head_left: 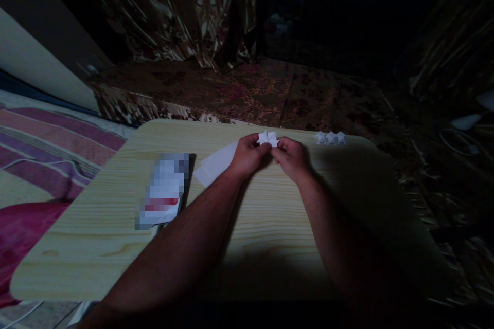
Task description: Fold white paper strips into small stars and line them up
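Observation:
A small white folded paper piece (268,138) with pointed flaps is held near the far side of the wooden table (266,211). My left hand (249,157) grips its left side, thumb along the near edge. On the right, my right hand (290,158) pinches the piece's right corner between thumb and fingers. Flat white paper sheets (216,163) lie left of my left hand, partly covered by it. Right of my hands, three white folded paper stars (331,138) stand in a row close to the table's far edge.
A blurred white and red packet (164,190) lies on the table's left part, beside my left forearm. Left of the table is a bed with a striped cover (50,149) and a white cable. Patterned curtains (200,5) hang behind; the right side is dark.

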Demonstrator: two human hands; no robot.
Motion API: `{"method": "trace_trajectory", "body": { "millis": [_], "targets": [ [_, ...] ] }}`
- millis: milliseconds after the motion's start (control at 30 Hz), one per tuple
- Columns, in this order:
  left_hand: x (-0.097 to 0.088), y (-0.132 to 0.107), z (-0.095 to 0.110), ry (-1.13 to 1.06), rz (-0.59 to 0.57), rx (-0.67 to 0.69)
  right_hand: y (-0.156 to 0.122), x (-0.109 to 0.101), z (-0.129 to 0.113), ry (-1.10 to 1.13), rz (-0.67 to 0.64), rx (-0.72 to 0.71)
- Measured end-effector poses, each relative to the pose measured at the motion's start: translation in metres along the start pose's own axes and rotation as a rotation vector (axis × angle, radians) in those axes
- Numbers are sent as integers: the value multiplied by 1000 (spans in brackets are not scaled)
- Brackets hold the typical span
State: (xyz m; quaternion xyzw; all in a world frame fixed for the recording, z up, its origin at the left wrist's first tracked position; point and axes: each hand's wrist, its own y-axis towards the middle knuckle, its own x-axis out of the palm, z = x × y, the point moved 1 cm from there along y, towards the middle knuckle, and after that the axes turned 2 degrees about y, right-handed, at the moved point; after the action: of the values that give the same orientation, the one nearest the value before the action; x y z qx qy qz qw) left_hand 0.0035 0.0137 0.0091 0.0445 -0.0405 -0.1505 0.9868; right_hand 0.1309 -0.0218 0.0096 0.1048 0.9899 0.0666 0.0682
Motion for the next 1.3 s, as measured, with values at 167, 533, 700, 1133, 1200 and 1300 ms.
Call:
{"method": "trace_trajectory", "body": {
  "millis": [167,533,700,1133,1200,1300],
  "targets": [
    [0,0,-1,-3,5,-1,0,0,-1,-7,2,-4],
    [-1,1,0,-78,80,8,1,2,1,8,32,4],
    [-2,4,-3,-58,176,58,4,2,4,63,113,-23],
    [-3,5,-4,83,294,116,0,0,-1,117,71,-43],
    [-3,4,-4,91,275,121,1,1,0,123,76,-32],
    [-3,4,-6,76,205,134,1,1,1,148,71,-8]
  ]
}}
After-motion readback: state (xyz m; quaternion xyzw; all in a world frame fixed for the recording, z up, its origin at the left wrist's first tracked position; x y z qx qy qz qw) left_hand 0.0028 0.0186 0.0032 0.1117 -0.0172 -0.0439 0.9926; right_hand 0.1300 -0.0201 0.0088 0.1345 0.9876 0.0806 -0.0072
